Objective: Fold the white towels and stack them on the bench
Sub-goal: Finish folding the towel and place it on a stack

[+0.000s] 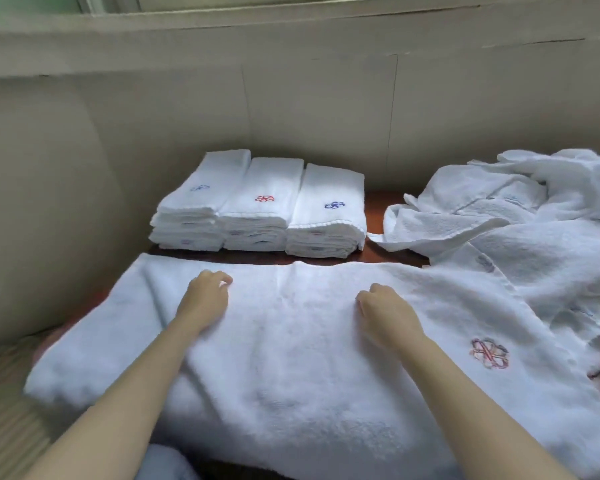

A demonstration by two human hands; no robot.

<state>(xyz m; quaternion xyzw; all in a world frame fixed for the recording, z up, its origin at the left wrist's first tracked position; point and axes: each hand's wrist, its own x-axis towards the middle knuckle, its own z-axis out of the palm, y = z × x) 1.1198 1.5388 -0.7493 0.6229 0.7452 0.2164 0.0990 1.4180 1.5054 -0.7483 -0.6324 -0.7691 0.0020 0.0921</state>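
Note:
A large white towel [291, 341] lies spread across the near part of the bench, with a red and blue embroidered emblem [489, 353] near its right end. My left hand [207, 296] rests on the towel left of centre; its curled fingers pinch the fabric near the far edge. My right hand [385, 311] lies right of centre, its fingers curled into the cloth the same way. Behind the towel, three stacks of folded white towels [260, 206] stand side by side against the wall.
A heap of unfolded white towels [520, 230] covers the right side of the bench. The reddish-brown bench top [378, 206] shows between the stacks and the heap. A beige wall [291, 109] runs along the back and left.

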